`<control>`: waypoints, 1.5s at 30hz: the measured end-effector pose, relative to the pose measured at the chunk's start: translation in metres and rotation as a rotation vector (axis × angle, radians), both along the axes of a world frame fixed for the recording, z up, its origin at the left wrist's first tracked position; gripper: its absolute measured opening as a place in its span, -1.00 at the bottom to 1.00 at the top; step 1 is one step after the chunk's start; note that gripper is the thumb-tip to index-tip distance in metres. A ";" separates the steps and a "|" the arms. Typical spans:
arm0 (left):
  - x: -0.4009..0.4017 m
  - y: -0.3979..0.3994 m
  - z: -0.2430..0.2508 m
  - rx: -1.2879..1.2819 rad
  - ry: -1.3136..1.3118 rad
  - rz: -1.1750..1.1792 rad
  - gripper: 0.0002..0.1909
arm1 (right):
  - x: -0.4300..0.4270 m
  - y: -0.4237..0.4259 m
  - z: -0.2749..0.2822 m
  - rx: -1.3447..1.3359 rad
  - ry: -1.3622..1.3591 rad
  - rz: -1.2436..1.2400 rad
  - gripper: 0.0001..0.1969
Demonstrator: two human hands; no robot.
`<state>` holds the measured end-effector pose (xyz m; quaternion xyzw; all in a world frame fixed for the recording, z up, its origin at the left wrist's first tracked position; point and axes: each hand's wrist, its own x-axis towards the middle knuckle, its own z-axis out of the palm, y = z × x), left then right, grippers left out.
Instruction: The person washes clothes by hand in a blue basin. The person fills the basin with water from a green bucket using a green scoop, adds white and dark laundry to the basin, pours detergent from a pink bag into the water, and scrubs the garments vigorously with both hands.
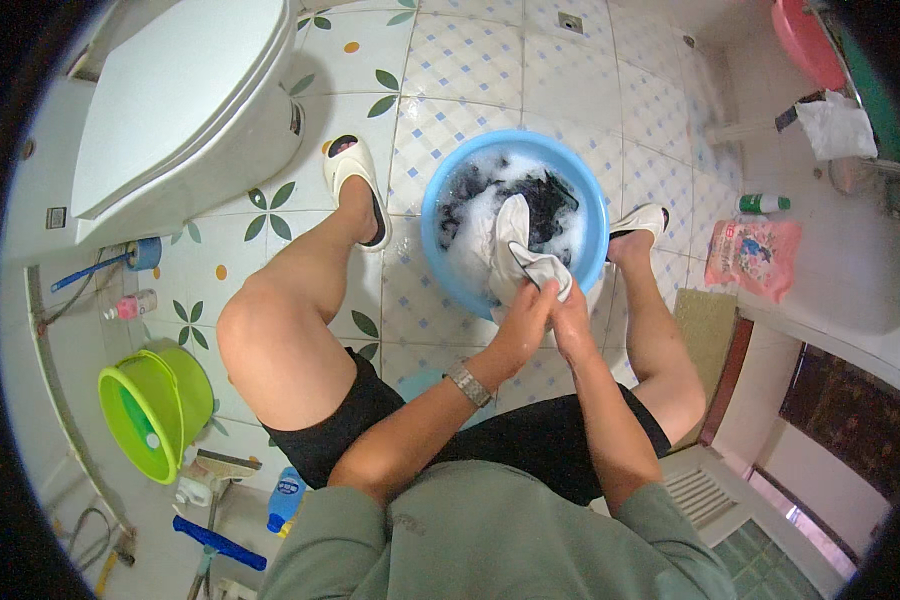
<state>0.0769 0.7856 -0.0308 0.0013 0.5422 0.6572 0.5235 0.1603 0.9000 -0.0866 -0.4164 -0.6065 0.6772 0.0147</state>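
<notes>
A blue plastic basin (433, 259) stands on the tiled floor between my feet. Suds (471, 251) and soaked dark fabric (547, 199) fill it. Over the basin's near rim, a white cloth (514, 225) with a dark edge line is bunched up, its far end lying on the suds. My left hand (526, 324), below a metal wristwatch (467, 382), grips this cloth. Pressed close beside it, my right hand (571, 319) clasps the cloth too. The fingers partly hide each other and the gathered fabric.
A white toilet (195, 97) stands at the upper left. On the left are a lime-green bucket (187, 386), a toilet brush (144, 253) and a blue-headed squeegee (219, 541). A pink detergent pouch (754, 257) and a green-and-white bottle (763, 203) lie at the right.
</notes>
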 end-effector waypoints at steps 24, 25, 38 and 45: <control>0.004 0.018 -0.047 0.076 0.207 0.282 -0.59 | -0.040 0.045 0.060 0.522 0.189 0.071 -0.58; 0.003 0.022 -0.061 0.034 0.092 0.357 -0.59 | -0.033 0.044 0.036 0.549 0.169 0.080 -0.58; 0.017 0.004 -0.126 -0.398 0.269 0.173 -0.61 | -0.177 0.037 -0.059 0.939 0.167 0.924 -0.67; 0.011 0.009 -0.111 -0.380 0.268 0.153 -0.62 | -0.211 0.022 -0.117 1.270 -0.202 1.519 -0.74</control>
